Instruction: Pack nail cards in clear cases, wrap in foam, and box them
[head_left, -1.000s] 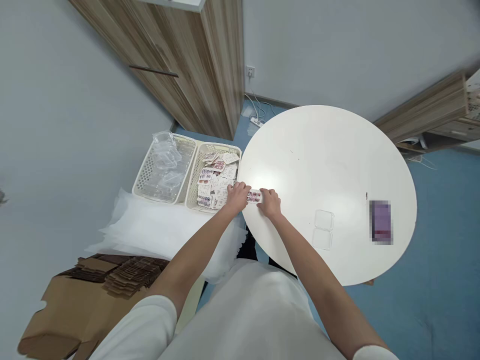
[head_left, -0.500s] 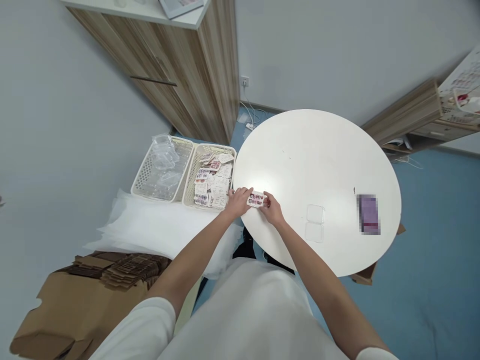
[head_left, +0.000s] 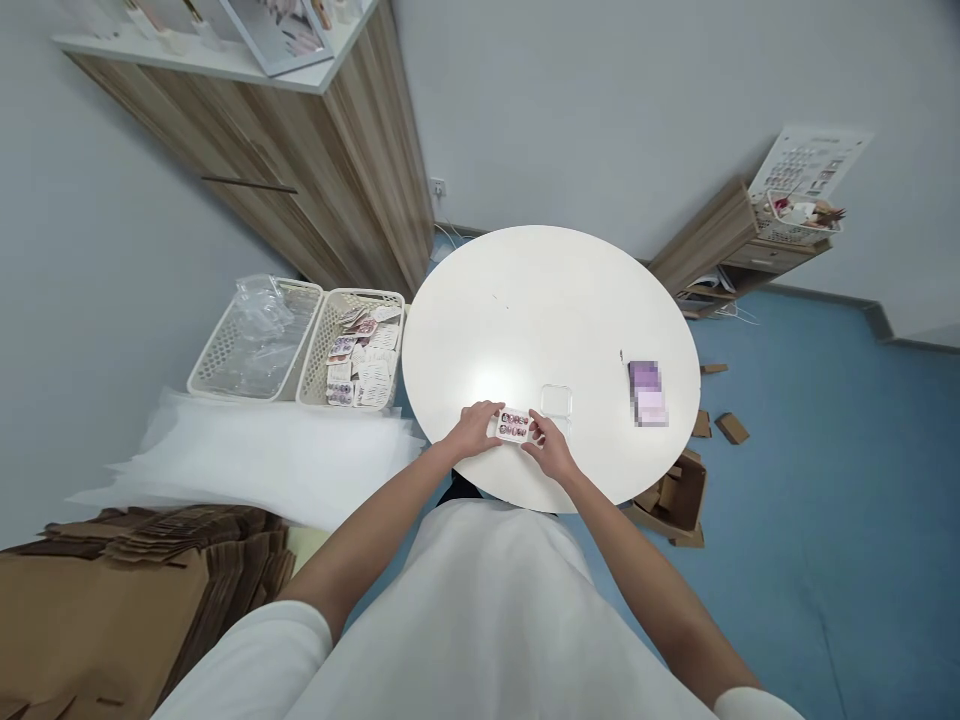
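Note:
A small white card of press-on nails, in two rows of pink and dark shades, is held level over the near part of the round white table. My left hand grips its left edge, and the fingers of my right hand pinch its right edge. Just beyond my right hand lies an opened clear plastic case; its nearer half is partly covered by that hand.
To the left stand a white basket of clear cases and a white basket of nail cards. White sheets and flattened cardboard boxes lie nearer. A blurred purple item rests on the table's right; an open carton sits on the floor.
My view has swung to the right. Both hands have carried the nail card rightward across the table, from beside the basket to next to the clear case.

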